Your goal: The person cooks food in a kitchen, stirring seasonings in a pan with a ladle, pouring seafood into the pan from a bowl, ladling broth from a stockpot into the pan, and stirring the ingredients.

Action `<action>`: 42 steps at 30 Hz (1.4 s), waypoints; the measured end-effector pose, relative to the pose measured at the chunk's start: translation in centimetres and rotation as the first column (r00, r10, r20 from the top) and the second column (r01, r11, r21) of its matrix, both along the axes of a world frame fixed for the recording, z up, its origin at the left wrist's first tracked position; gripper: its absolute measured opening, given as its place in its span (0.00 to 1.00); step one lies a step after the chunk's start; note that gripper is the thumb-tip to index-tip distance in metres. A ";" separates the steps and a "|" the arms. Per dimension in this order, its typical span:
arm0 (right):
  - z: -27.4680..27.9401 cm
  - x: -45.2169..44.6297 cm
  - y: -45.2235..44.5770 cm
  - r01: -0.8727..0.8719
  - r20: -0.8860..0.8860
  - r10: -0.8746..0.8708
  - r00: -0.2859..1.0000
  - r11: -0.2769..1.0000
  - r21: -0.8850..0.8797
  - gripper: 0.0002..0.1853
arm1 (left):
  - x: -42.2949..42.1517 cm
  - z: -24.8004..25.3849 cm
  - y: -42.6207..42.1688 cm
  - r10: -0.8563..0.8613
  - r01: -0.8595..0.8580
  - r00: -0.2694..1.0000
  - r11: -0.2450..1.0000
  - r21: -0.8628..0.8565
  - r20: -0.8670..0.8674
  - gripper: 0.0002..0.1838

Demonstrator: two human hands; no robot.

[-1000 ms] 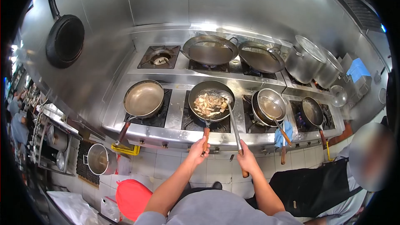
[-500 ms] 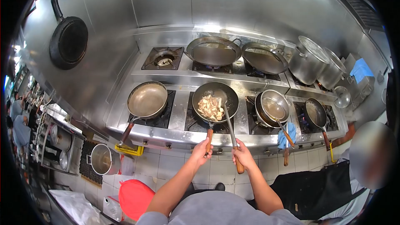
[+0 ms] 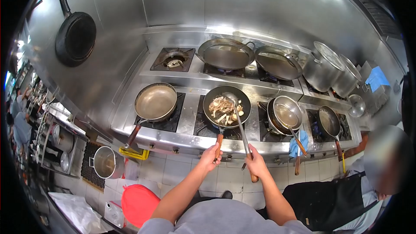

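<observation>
My left hand [image 3: 211,157] is closed around the wooden handle of a dark frying pan [image 3: 245,104] at the front middle burner. Pale and brown sliced pieces, which look like mushrooms [image 3: 223,110], lie spread in the pan. In my right hand [image 3: 255,164] is the wooden grip of a long metal ladle [image 3: 242,126]. Its bowl rests inside the pan at the far side, beside the pieces.
Left of the pan stands another pan [image 3: 155,102]; to the right are a strainer [image 3: 287,109] over a pan and a small pan [image 3: 329,120]. Behind are two wide pans [image 3: 227,56] and tall pots [image 3: 323,67]. A person in a black apron [image 3: 323,201] is close on my right.
The ladle's bowl has moved to the far side of the pan, and the pieces lie more spread out toward the near side. My left hand keeps its hold on the handle.
</observation>
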State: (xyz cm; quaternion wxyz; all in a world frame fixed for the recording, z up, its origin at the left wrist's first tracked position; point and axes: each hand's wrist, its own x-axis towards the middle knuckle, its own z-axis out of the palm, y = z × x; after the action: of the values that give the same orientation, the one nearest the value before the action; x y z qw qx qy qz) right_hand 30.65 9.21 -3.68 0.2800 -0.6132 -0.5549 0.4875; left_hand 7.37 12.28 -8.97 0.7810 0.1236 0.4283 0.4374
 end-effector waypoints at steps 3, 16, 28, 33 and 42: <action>-3.6 -0.2 2.7 -0.026 0.253 -0.094 0.963 0.900 0.435 0.36 | 0.1 -0.3 -0.1 -0.008 0.008 1.000 1.000 0.006 0.011 0.17; 4.5 10.0 1.9 -0.451 0.732 0.203 0.650 0.878 0.157 0.38 | -0.1 -0.1 -0.1 0.026 -0.026 1.000 1.000 -0.011 0.013 0.17; 2.0 3.1 -3.0 -0.122 -0.483 0.033 0.875 0.981 -0.154 0.38 | 0.1 -0.6 -0.1 0.002 -0.002 0.999 1.000 0.006 0.032 0.16; 0.7 0.6 0.9 -0.006 -0.167 0.008 0.986 1.000 0.017 0.36 | 0.4 -0.3 -0.5 -0.001 0.001 1.000 1.000 0.024 0.006 0.16; 2.0 1.5 0.2 -0.179 -0.249 0.135 0.959 0.970 -0.163 0.36 | 0.0 -0.3 -0.2 0.007 -0.007 1.000 1.000 0.011 0.021 0.16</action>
State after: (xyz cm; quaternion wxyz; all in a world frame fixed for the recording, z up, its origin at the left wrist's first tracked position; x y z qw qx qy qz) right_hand 32.16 9.41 -1.65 0.2463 -0.5278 -0.5172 0.6271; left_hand 7.35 12.04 -9.23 0.7831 0.1220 0.4182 0.4439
